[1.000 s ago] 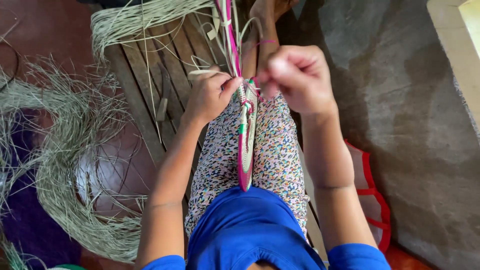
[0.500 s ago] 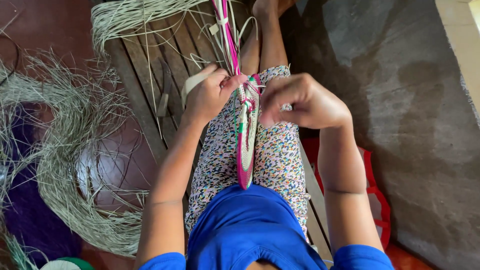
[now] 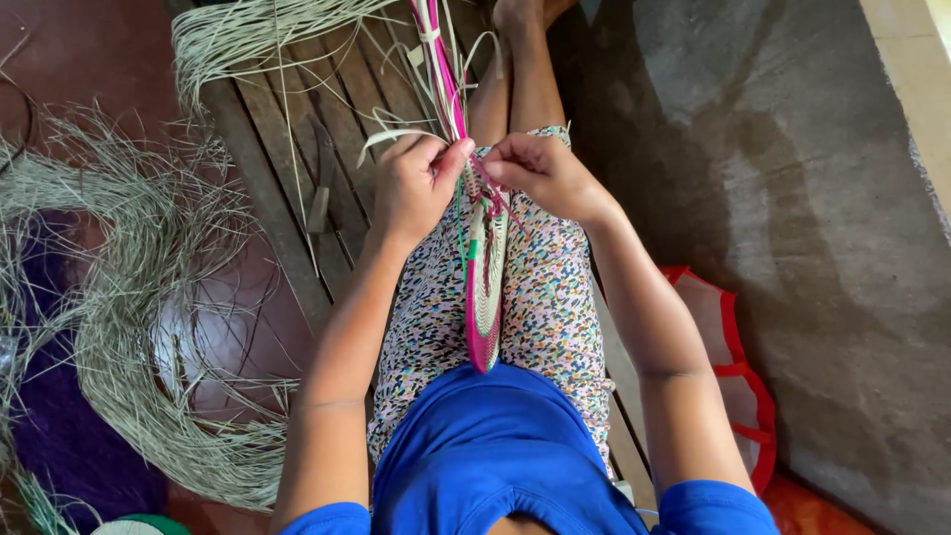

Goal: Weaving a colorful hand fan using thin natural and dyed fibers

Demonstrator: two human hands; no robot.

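Pink strands' (image 3: 441,59) tops are cut off; left hand (image 3: 411,188) and right hand (image 3: 540,173), now closer, pinch the woven piece (image 3: 483,287).

Dry, matt straw strands (image 3: 149,297) lie beside a rough slatted wooden bench (image 3: 267,188) and grainy concrete floor (image 3: 792,198).

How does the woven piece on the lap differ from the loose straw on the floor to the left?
The woven piece is tightly plaited, edged pink, and stands on edge between the knees, pinched by the left hand and right hand. The loose straw is unwoven, pale, untouched, curving in a heap. Both look like the same strip fibre.
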